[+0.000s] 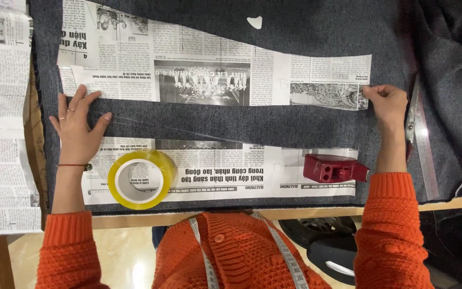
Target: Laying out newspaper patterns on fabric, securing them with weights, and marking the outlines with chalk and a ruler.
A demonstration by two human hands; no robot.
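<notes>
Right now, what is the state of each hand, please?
Left hand: open, flat, pressing the dark fabric and the newspaper pattern piece.
Right hand: closed, pinching the pattern's right end.

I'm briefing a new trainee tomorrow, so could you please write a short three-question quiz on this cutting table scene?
1. True or false: the left hand lies flat on the dark fabric.
2. What does the right hand pinch? A) the tape roll B) the end of the upper newspaper pattern C) the red block
3. Which object rests on the lower newspaper pattern nearest the left hand?

Key: 1 true; 2 B; 3 the tape roll.
</notes>
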